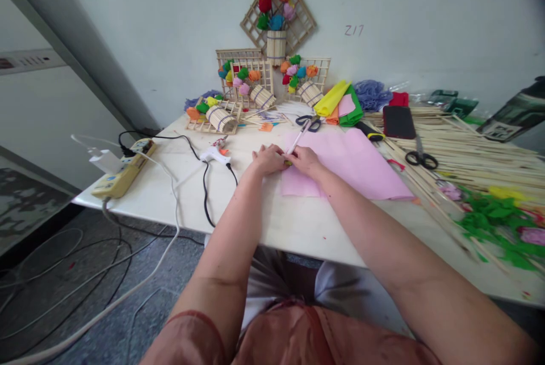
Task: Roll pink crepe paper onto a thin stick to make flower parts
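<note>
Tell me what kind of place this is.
Probably a small handicraft workbench for making paper flowers. Finished paper flowers in wooden lattice frames lean against the wall, a pile of wooden sticks and coloured crepe paper cover the white table, and a glue gun lies nearby.

White glue gun (215,154) on table (298,223), black cord trailing off front edge. Yellowed power strip (123,175) at left corner, white charger (103,160) beside it. Black-handled scissors (308,122) behind pink area; second scissors (421,157) on heap of wooden sticks (477,152) at right. Folded yellow, green, orange paper (340,104) near wall. Black phone (398,121) beside sticks. Stick-lattice flower baskets (251,89) lean along wall; one diamond frame (277,10) hangs above. Green paper scraps (496,223) far right.
</note>
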A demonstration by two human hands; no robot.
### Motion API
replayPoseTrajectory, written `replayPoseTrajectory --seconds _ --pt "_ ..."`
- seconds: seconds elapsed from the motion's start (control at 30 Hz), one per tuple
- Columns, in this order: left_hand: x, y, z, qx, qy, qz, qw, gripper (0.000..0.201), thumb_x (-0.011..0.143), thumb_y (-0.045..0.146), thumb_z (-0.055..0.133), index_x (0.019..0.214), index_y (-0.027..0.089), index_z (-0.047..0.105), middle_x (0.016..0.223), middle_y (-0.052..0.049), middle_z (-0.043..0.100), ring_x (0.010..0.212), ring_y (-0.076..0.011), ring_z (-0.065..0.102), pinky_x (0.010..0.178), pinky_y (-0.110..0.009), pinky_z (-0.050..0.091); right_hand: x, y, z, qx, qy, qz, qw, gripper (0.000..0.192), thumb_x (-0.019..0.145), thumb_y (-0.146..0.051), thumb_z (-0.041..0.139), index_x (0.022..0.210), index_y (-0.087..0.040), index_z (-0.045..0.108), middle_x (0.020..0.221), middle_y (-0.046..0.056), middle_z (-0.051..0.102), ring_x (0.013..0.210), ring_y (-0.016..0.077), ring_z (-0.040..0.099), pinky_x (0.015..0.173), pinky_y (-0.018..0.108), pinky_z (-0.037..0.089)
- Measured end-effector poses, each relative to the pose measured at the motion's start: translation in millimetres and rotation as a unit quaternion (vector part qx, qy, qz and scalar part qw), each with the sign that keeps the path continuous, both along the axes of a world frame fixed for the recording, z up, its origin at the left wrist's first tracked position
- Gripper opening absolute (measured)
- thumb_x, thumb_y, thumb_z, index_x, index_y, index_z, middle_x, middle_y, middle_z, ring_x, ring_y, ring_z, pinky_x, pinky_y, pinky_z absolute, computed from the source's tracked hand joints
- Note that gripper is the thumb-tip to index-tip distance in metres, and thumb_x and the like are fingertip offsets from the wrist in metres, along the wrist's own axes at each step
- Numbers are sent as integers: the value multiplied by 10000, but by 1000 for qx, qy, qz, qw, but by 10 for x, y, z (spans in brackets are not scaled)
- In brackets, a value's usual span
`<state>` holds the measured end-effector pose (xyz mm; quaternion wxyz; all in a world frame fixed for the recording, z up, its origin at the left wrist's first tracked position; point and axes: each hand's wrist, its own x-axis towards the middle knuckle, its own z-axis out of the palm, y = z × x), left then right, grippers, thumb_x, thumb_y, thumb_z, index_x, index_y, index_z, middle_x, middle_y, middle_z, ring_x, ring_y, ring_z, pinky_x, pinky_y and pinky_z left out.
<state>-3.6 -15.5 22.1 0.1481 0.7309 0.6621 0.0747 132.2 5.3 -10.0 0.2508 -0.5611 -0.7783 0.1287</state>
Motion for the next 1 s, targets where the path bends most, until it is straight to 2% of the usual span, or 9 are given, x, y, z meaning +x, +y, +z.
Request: replayPoseTrajectory --seconds 0.27,0.7,1.0 --pt "-30 57 -56 1 -9 0 1000 437 696 423 639 1098 296 521 1264 -40 497 1274 -288 334 1018 -458 256 -2 -18 19 3 -11 6 1000 281 812 -396 511 883 -174 668 814 66 697 688 161 596 588 233 376" --pt "7 9 9 -10 2 10 1000 427 723 410 612 1118 284 512 1276 -48 486 1272 -274 338 1020 -440 257 -14 -22 21 9 -27 -4 1000 274 803 -407 524 871 -182 665 818 67 697 709 167 602 591 235 377" --pt "-1 6 -1 -5 2 10 1000 427 709 416 621 1100 285 511 1268 -42 502 1255 -267 363 1012 -422 273 -23 -21 8 11 7 -16 1000 289 808 -426 512 890 -193 663 793 48 696 684 151 592 574 223 369"
